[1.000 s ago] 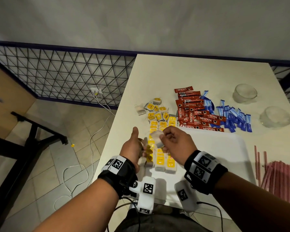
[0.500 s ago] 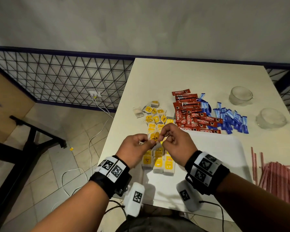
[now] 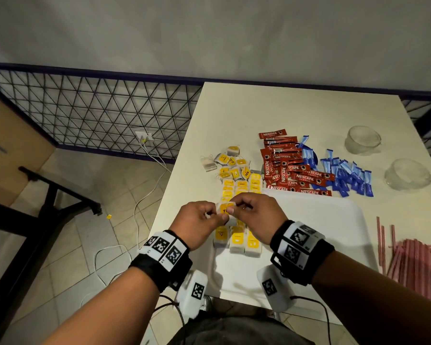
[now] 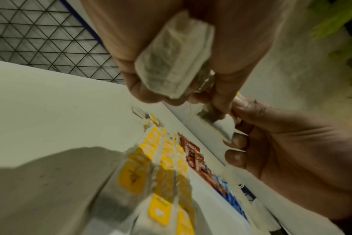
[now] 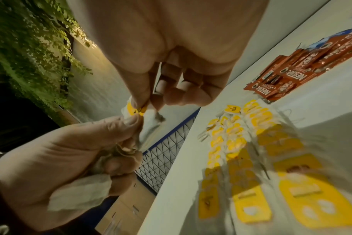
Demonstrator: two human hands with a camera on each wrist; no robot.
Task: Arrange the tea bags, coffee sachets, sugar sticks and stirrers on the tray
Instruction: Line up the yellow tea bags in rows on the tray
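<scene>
A: What changed in the last second?

B: A second ago the left hand (image 3: 199, 224) was turned thumb-up with the two hands a little apart. Now they have closed together over the near end of the tea rows, both on one tea bag (image 3: 225, 210) held above the tray (image 3: 339, 220).

A: And each grip?

B: The right hand (image 3: 258, 217) pinches the yellow tag between thumb and forefinger. The left hand's thumb and forefinger pinch the bag's paper, and its other fingers are curled round a second tea bag (image 4: 174, 54) in the palm.

A: What does that mean for the task?

B: I'd judge this bag is being straightened before it joins the rows of tea bags (image 3: 238, 239) along the tray's 9 o'clock edge. The loose tea bags (image 3: 230, 163) at 12 o'clock from the hands wait on the worktop (image 3: 234, 113), as do the coffee sachets (image 3: 290, 170), the blue sugar sticks (image 3: 346, 175) and, at 3 o'clock, the red stirrers (image 3: 418, 265).

A: Any readable writing?

B: "NESCAFE CLASSIC" on the sachets, and "TEA" on a loose tag; the held tag shows only "T".
</scene>
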